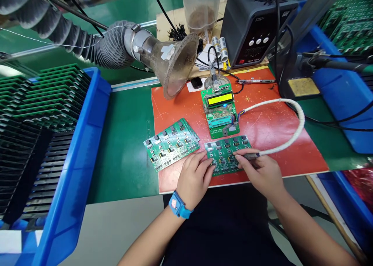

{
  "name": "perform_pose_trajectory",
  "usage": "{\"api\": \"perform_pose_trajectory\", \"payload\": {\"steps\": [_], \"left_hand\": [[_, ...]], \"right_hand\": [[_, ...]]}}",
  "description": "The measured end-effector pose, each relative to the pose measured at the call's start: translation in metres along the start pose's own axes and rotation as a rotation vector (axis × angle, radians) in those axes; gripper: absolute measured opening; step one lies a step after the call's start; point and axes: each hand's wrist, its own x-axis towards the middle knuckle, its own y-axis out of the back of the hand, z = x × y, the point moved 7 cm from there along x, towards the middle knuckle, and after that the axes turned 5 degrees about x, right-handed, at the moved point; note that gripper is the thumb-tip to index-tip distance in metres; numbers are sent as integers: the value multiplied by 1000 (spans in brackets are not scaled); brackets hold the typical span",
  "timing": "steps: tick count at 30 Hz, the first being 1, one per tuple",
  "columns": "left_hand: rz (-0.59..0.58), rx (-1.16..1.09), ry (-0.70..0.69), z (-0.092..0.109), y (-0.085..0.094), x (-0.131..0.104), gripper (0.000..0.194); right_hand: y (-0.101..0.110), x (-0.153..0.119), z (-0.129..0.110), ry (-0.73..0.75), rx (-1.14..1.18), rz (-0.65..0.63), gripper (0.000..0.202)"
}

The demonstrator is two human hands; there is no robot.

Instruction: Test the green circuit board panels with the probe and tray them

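A green circuit board panel (223, 151) with several small digit displays lies flat at the front of the orange mat. My left hand (194, 174), wearing a blue wrist strap (178, 204), grips the panel's left edge with its fingers bent. Pinched in my right hand (264, 174) is a dark pen-like probe (251, 156), its tip at the panel's middle; the exact contact point is too small to tell. A white sleeved cable (300, 116) loops from the probe to a green programmer board (214, 112) with a lit yellow screen (220, 99). More circuit board panels (171, 145) overlap to the left.
A fume extraction hood (180, 64) hangs over the mat's back edge. At the back right stands a black soldering station (253, 29). Blue bins holding boards flank the bench, one at left (83, 141), another at right (326, 44). Tweezers (256, 81) lie behind the programmer.
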Motion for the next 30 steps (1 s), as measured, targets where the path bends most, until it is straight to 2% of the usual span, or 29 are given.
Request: {"api": "perform_pose_trajectory", "payload": {"steps": [30], "left_hand": [[4, 3, -2, 0, 0, 1, 17]], "right_hand": [[0, 1, -1, -1, 53, 4, 21]]}}
